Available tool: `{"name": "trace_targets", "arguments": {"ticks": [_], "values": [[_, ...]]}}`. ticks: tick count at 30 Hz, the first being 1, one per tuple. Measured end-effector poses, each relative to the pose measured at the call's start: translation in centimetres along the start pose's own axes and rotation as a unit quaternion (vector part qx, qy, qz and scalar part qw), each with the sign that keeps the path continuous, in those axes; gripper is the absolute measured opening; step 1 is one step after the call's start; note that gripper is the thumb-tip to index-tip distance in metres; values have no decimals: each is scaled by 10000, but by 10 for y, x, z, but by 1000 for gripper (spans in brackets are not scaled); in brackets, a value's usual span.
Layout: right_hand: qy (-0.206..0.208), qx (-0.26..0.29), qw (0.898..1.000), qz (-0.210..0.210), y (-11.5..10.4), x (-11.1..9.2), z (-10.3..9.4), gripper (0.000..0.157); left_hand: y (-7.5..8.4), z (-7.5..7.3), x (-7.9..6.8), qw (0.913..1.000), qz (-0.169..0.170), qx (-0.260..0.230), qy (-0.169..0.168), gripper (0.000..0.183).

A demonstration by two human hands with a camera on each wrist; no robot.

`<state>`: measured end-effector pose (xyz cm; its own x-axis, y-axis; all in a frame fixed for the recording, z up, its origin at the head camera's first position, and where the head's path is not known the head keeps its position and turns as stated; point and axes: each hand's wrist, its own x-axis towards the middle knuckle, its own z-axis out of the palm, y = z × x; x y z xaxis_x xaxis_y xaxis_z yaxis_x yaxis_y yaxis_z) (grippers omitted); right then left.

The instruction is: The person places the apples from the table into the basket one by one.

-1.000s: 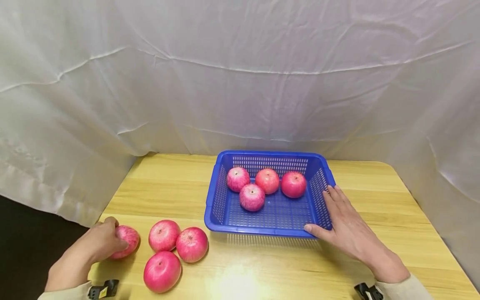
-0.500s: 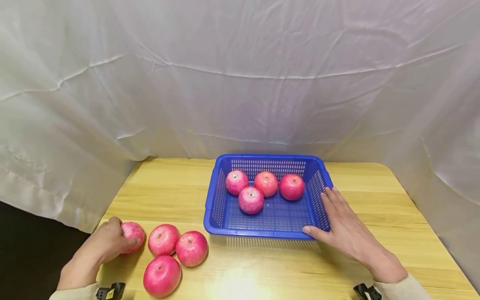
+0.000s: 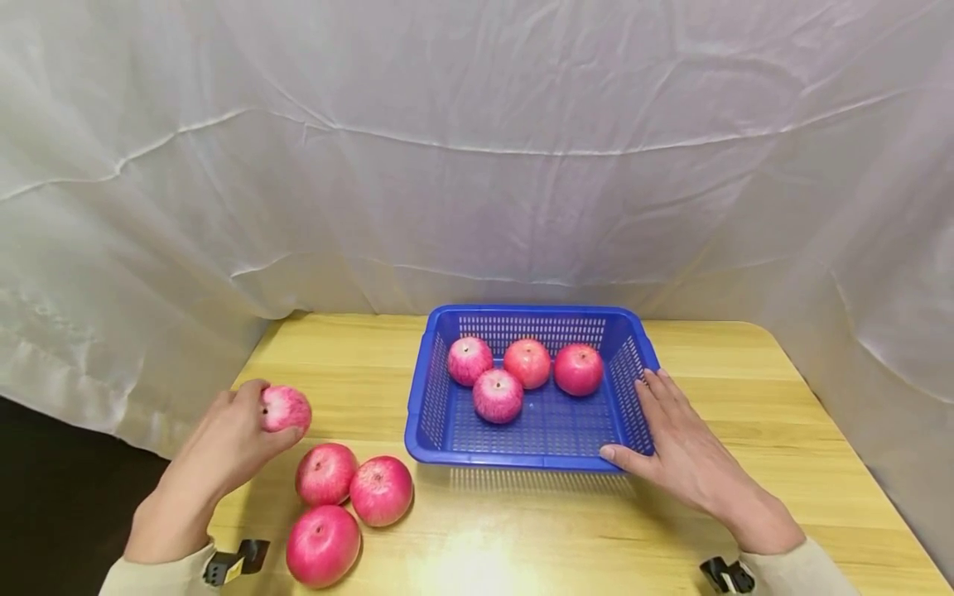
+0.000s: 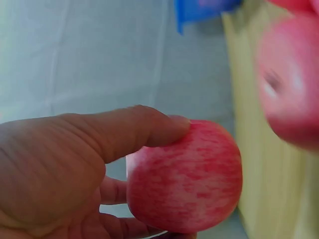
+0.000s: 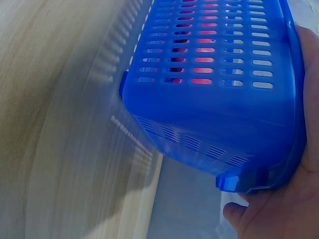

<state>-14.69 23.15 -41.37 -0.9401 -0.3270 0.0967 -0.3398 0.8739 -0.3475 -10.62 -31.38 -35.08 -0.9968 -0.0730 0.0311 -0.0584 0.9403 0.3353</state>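
In the head view my left hand (image 3: 231,434) grips a pink-red apple (image 3: 286,410) between thumb and fingers. The left wrist view shows the thumb across this apple (image 4: 187,177), fingers on its far side, table edge beyond. Three more apples lie clustered on the table just right of that hand: one at the back (image 3: 325,473), one to the right (image 3: 381,491), one in front (image 3: 323,546). A blue plastic basket (image 3: 514,460) holds several apples. My right hand (image 3: 689,451) rests on its right front corner, fingers extended along the rim, thumb over the front edge.
Everything stands on a light wooden table (image 3: 537,538). A pale curtain (image 3: 477,165) hangs behind it and along both sides. Dark space shows past the table's left edge. Each wrist wears a small black camera mount.
My left hand has raised the apple off the table and moved it away from me and slightly right. The right hand stays on the basket.
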Motion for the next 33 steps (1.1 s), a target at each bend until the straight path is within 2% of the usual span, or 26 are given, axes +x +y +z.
{"name": "trace_targets", "arguments": {"ticks": [5,11,15,20,23,27,30,33], "values": [[-2,-27,10000,0,0,0,-1,116,48,-11,5,9985,442,-271,180,75],[11,-17,10000,7,1,-2,-1,116,110,-14,23,9913,1149,-649,-31,69],[16,-2,10000,9,-1,-1,-2,116,148,-7,37,9834,1717,-525,-258,65],[-22,-42,10000,45,-1,0,-2,116,192,6,59,9674,2461,-57,-595,68],[-25,-32,10000,48,-2,0,-3,116,211,15,73,9594,2699,215,-790,69],[-15,7,10000,23,-2,0,-2,116,230,28,88,9489,2942,539,-1009,54],[-9,-4,10000,26,-2,-1,-2,116,242,37,95,9396,3133,726,-1171,49],[-8,-4,10000,20,-2,-1,-2,116,252,47,101,9312,3259,866,-1387,51]]}}
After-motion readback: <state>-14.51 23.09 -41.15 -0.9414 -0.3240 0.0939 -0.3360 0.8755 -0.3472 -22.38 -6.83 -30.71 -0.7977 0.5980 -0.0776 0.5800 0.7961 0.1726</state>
